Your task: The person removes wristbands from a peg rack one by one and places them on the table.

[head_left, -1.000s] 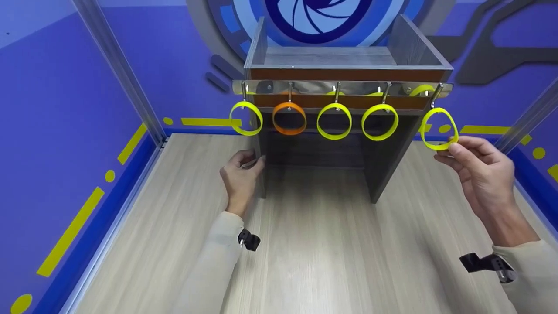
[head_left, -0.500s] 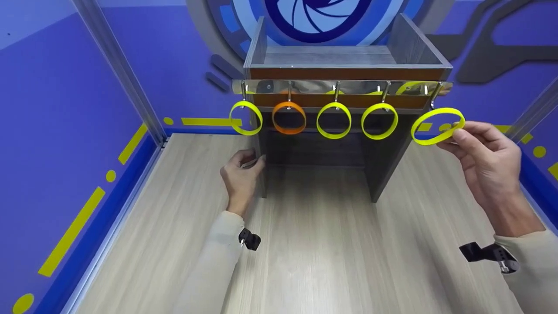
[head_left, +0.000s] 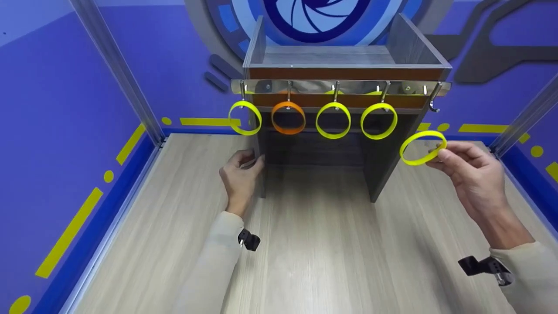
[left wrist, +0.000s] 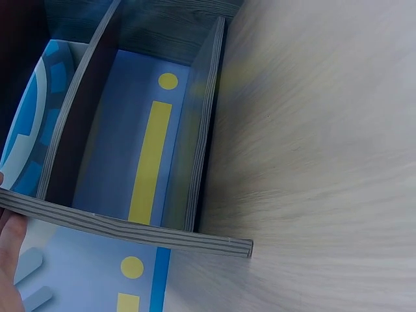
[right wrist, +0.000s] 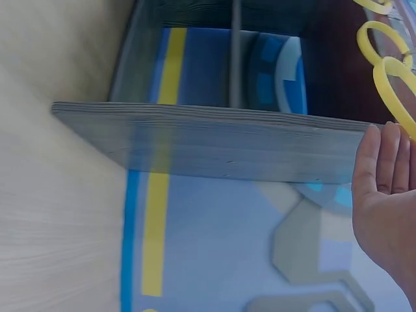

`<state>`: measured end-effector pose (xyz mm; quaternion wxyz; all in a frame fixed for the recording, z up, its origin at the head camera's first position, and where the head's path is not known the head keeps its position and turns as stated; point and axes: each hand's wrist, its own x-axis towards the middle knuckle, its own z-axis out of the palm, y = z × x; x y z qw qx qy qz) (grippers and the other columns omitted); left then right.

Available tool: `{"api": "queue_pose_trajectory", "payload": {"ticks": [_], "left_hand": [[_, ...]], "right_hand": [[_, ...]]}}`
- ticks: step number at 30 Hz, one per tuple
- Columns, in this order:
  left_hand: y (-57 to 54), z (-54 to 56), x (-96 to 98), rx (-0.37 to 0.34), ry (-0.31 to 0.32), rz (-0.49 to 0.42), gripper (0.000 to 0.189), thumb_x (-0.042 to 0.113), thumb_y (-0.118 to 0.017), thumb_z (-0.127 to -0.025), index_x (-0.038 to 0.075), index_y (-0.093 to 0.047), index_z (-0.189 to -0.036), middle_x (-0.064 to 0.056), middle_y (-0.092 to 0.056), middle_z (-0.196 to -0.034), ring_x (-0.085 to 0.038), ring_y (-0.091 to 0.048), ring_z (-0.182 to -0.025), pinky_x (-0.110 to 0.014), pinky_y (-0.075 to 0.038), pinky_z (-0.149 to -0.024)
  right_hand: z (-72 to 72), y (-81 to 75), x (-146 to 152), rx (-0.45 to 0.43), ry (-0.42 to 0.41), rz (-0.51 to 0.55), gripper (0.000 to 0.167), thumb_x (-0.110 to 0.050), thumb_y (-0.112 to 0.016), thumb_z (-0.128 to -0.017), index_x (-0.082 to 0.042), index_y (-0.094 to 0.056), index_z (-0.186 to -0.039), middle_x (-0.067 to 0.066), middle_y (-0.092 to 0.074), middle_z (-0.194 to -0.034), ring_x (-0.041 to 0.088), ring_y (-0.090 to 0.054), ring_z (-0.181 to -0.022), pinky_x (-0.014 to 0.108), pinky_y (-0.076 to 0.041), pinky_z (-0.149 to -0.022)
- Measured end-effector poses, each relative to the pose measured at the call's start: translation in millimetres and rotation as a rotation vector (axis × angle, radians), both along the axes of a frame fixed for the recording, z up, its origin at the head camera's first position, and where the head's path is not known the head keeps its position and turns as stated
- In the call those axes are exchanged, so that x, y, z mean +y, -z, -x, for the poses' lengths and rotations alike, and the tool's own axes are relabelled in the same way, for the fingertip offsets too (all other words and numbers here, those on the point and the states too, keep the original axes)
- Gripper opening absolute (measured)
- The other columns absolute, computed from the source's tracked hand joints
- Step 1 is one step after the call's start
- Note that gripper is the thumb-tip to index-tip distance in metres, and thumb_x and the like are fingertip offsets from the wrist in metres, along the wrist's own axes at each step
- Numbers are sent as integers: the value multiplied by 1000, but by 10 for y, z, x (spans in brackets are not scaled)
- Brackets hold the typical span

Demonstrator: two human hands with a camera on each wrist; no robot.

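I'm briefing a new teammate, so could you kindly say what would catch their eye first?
Probably the orange ring, hanging second from the left among three yellow rings. Next, the held ring, also yellow, pinched in the right hand, below and clear of the bare hook at far right.

Four rings hang from the rail on the shelf — a fifth rightward.

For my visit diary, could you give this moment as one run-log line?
right hand: pinches yellow band midair; left hand: holds shelf by left side; rightmost hook: bare; orange band: hung
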<state>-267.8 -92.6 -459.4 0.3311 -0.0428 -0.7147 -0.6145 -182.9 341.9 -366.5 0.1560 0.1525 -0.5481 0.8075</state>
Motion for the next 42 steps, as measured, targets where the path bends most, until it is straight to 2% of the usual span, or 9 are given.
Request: {"api": "queue_pose_trajectory", "payload": {"ticks": [3, 7, 9, 18, 25, 34, 37, 42], "left_hand": [[6, -1, -2, 2, -2, 5, 18, 4, -89, -82, -1, -78, -96, -11, -78, -94, -26, -78, -88, -37, -67, -76], [5, -4, -5, -3, 0, 8, 19, 5, -88, -83, 0, -78, -97, -11, -78, -94, -26, -78, -89, -34, -66, -76], [3, -7, -7, -9, -4, 12, 19, 5, -89, -83, 0, -78, -97, -11, -78, -95, -25, -78, -89, -32, -66, -76], [7, 4, 14, -1, 10, -13, 18, 4, -89, -83, -1, -78, -96, -12, -78, -95, -25, -78, -87, -40, -67, -77], [8, -6, 17, 3, 12, -22, 19, 4, -89, -83, -1, -78, -97, -12, -78, -95, -25, -78, -87, -39, -67, -78], [33, 1, 16, 29, 10, -46, 20, -2, -89, -81, -5, -77, -97, -18, -77, -95, -33, -78, -88, -50, -66, -78], [27, 1, 15, 26, 6, -41, 20, -1, -89, -81, -4, -77, -97, -18, -77, -95, -33, -78, -88, -46, -67, -78], [21, -6, 6, 5, 2, -9, 19, 2, -89, -82, -1, -78, -97, -12, -78, -95, -26, -78, -88, -33, -66, -76]], "right_hand": [[-24, 118, 22, -73, 52, -82, 21, 14, -60, -101, 22, -61, -121, 21, -75, -106, 27, -76, -94, 36, -63, -90], [-61, 316, 86, -154, 67, -162, 21, 6, -64, -102, 16, -64, -121, 16, -76, -104, 24, -76, -93, 33, -63, -90], [-76, 415, 118, -181, 59, -177, 20, 5, -65, -102, 14, -66, -120, 15, -77, -103, 23, -76, -93, 33, -63, -90], [-126, 764, 258, -330, 3, -149, 15, 5, -66, -102, 8, -70, -116, 14, -78, -104, 22, -77, -93, 34, -63, -90], [-69, 984, 335, -504, -42, -270, 15, -3, -70, -103, 4, -71, -116, 10, -77, -104, 21, -76, -93, 32, -64, -88], [-3, 1179, 396, -604, -79, -414, 22, -8, -71, -103, 7, -69, -119, 8, -77, -102, 20, -75, -92, 36, -64, -89], [20, 1235, 421, -616, -96, -433, 23, -8, -70, -104, 8, -69, -119, 8, -77, -102, 20, -75, -92, 37, -64, -89], [42, 1316, 450, -654, -119, -462, 23, -9, -68, -105, 10, -67, -118, 9, -77, -100, 20, -76, -92, 38, -65, -88]]}}
